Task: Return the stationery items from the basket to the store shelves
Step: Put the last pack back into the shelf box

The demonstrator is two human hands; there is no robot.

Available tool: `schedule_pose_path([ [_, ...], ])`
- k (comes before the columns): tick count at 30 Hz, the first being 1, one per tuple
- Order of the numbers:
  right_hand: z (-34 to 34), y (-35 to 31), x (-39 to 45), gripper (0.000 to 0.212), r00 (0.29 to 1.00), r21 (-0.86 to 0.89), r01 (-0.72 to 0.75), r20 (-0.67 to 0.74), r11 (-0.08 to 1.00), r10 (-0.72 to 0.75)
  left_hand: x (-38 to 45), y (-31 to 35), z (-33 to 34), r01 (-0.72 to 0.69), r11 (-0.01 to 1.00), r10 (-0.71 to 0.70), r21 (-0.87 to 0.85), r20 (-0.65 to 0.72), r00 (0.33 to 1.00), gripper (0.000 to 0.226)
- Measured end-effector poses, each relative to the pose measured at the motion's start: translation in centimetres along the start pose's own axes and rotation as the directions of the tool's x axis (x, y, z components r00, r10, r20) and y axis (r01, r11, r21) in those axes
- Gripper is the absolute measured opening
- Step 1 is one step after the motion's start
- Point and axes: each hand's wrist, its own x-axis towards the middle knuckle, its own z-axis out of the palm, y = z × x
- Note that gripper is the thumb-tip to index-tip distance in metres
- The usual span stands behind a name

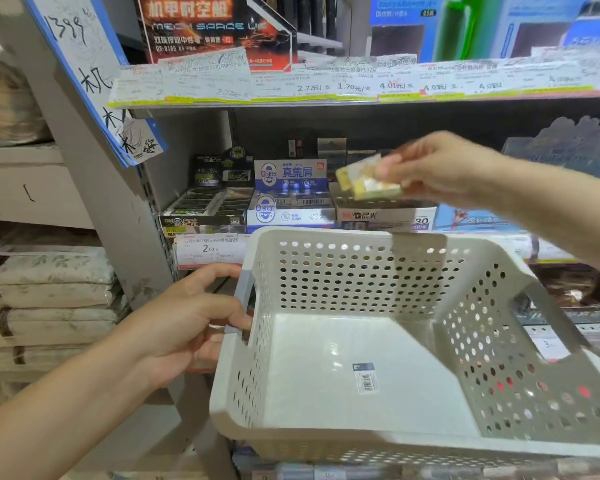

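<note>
While we look down from the head camera, our left hand (191, 323) curls its fingers round the grey handle (242, 299) on the left side of the white basket (378, 441) and holds it up in front of the shelves. We see only a small barcode sticker (364, 376) on the basket floor. Our right hand (433, 168) is raised above the far edge of the basket, and its fingers pinch a small yellow and white eraser pack (366, 180). The pack is blurry, so we cannot read it. It hangs in the air just in front of the middle shelf, above a grey display box (385, 214) marked 30. Beside that box stand a blue and white eraser box (290, 206) and a black and green box (205, 211). White price tags (326, 83) line the upper shelf edge (361, 100).
</note>
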Motion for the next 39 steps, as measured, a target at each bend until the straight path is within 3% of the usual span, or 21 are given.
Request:
schedule_pose_path([
  [3, -1.6, -0.4, 2.5, 0.011, 0.969, -0.144, -0.014, -0.248, 0.989, -0.023, -0.2, 0.1, 0.3, -0.005, 1.000, 0.005, 0.000, 0.008, 1.000, 0.053],
  [6, -2.0, -0.2, 4.0, 0.020, 0.936, -0.526, -0.170, -0.350, 0.833, -0.030, 0.1, -0.2, 0.1, -0.001, 1.000, 0.001, 0.005, 0.017, 1.000, 0.054],
  [8, -1.9, 0.1, 4.7, 0.021, 0.934, -0.596, -0.244, -0.356, 0.765, 0.020, 0.5, -0.5, -0.4, 0.006, 1.000, -0.007, 0.024, 0.028, 1.000, 0.056],
  [12, -2.0, 1.3, 6.0, 0.010, 0.985, -0.597, -0.152, -0.161, 0.787, 0.068, 0.8, -0.8, -1.0, 0.019, 1.000, -0.020, 0.023, 0.051, 0.999, 0.056],
  [14, -2.0, 1.5, 6.2, 0.027, 0.994, -0.561, -0.109, -0.087, 0.820, 0.073, 0.7, -0.8, -1.2, 0.018, 1.000, -0.020, 0.024, 0.061, 0.998, 0.057],
  [17, -1.6, 1.5, 6.8, 0.029, 0.993, -0.500, -0.116, -0.053, 0.858, 0.103, 0.6, -0.8, -1.2, 0.006, 1.000, -0.008, 0.030, 0.046, 0.999, 0.054],
  [19, -0.9, 1.6, 7.4, 0.027, 0.989, -0.526, -0.148, -0.099, 0.838, 0.113, 0.4, -0.8, -1.0, -0.002, 1.000, 0.001, 0.025, 0.024, 1.000, 0.053],
  [22, 0.4, 2.0, 7.9, 0.028, 0.963, -0.756, -0.241, -0.265, 0.608, 0.053, 0.2, -0.7, -0.9, -0.002, 1.000, 0.002, 0.022, 0.010, 1.000, 0.054],
  [24, 1.0, 2.3, 7.9, 0.029, 0.952, -0.795, -0.275, -0.304, 0.541, 0.037, 0.1, -0.7, -0.9, -0.003, 1.000, 0.003, 0.021, 0.004, 1.000, 0.054],
  [29, 1.1, 2.6, 7.8, 0.034, 0.953, -0.817, -0.300, -0.273, 0.492, 0.129, -0.3, -0.4, -0.4, -0.010, 1.000, 0.010, -0.003, 0.001, 1.000, 0.053],
  [37, 1.2, 2.8, 8.0, 0.033, 0.952, -0.800, -0.307, -0.254, 0.515, 0.174, 0.0, -0.5, -0.6, -0.013, 1.000, 0.013, 0.010, 0.002, 1.000, 0.056],
  [39, 0.8, 2.4, 8.1, 0.030, 0.953, -0.766, -0.304, -0.247, 0.566, 0.177, 0.0, -0.4, -0.5, -0.011, 1.000, 0.011, 0.003, 0.010, 1.000, 0.056],
])
